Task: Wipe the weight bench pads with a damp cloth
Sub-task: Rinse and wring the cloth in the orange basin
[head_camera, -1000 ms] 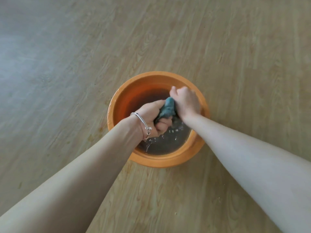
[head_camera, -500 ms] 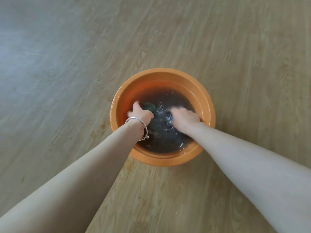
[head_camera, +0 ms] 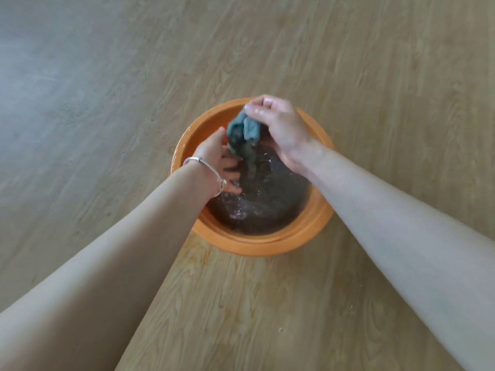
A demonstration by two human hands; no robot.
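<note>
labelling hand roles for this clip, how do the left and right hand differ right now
The right hand grips the bunched grey-blue cloth above the dark water; the left hand has its fingers spread, low by the water. The right hand sits higher, near the far rim; the left hand is down inside the orange basin. The left wrist wears a silver bangle; the right wrist is bare. Both are over the basin.

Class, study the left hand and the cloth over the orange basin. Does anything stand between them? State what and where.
Nothing visible does. The right hand grips the cloth above the water in the basin. The left hand lies right beside the cloth's hanging lower end, with no object between them.
</note>
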